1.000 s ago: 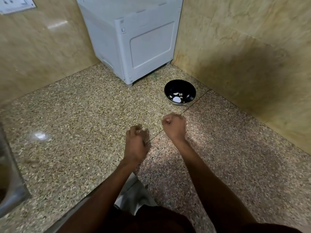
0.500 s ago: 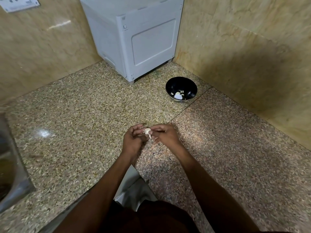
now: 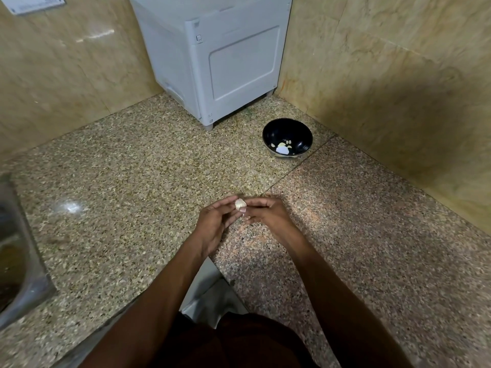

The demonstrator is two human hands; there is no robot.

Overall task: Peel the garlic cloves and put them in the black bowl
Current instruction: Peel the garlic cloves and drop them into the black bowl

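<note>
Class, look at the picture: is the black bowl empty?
No, the black bowl already holds a few pale garlic pieces at its bottom.

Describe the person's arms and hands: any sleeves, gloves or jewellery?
Both forearms are bare, with no sleeves in view. The left hand and right hand wear no gloves. No rings, bracelets or watch show on wrists or fingers.

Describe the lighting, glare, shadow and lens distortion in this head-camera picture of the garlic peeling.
Head view: a bright glare spot on the polished counter at left; a broad dark shadow on the right wall; wide-angle bending of the white appliance and wall edges; the left-edge sink is smeared; the garlic clove between the left hand and right hand stays fairly sharp.
</note>
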